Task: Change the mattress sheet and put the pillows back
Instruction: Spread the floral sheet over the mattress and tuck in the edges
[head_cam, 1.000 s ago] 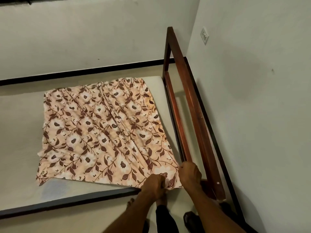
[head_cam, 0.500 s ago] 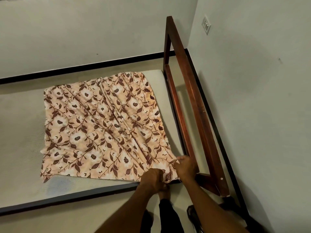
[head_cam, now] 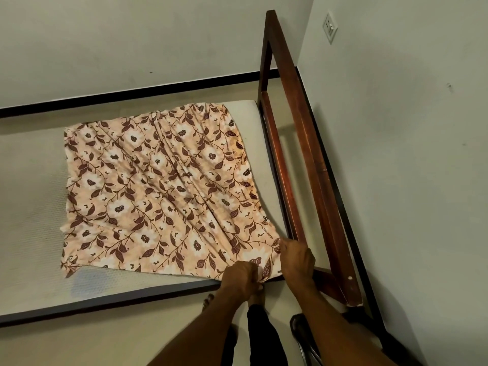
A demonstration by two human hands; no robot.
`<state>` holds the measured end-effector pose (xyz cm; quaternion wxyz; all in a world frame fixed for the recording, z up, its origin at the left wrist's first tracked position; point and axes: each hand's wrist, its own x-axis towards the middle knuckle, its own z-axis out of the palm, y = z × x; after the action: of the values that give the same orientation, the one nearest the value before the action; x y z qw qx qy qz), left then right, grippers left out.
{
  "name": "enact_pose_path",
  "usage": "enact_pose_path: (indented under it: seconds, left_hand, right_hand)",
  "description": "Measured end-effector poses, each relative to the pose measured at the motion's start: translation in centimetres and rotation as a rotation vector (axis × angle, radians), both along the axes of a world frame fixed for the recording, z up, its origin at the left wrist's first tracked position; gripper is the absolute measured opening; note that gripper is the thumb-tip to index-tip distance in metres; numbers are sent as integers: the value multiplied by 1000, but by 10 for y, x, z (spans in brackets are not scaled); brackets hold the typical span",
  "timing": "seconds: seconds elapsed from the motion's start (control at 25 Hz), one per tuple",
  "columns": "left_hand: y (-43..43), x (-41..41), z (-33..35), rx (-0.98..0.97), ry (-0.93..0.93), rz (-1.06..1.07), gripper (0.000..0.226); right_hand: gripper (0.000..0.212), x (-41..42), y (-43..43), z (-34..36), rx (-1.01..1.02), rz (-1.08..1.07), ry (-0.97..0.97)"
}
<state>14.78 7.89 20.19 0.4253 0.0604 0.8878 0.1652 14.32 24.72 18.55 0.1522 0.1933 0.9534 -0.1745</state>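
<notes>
The floral sheet (head_cam: 158, 191) lies folded and roughly square on the bare mattress (head_cam: 29, 207), at the end nearest the wooden bed rail (head_cam: 311, 165). Creases run diagonally toward its near right corner. The left hand (head_cam: 239, 277) and right hand (head_cam: 297, 262) both pinch that corner.

Plain pale grey-white painted walls (head_cam: 158, 35) meet at a corner, with a black skirting band (head_cam: 132, 92) along the base. A white wall switch plate (head_cam: 330, 27) sits high on the right-hand wall. A reddish-brown wooden bed end frame (head_cam: 311, 159) stands just beside that wall; beige floor (head_cam: 79, 336) below.
</notes>
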Motion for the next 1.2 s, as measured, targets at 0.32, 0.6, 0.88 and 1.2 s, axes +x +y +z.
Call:
enact_pose_path:
  seconds: [0.32,0.6,0.88,1.2]
  left_hand:
    - [1,-4,-8,-11,-62,-37,26]
    - [-6,-44,4,174,13,383,14]
    - [-15,-136,43,145,20,565,59]
    - [-114,-189,27,28,79,503,28]
  right_hand:
    - [12,2,-9,-8,-396,-311,163]
    - [20,7,-38,-9,-710,-564,107]
    - [16,-21,-81,37,-939,-263,79]
    - [11,-28,-172,73,-991,-107,102]
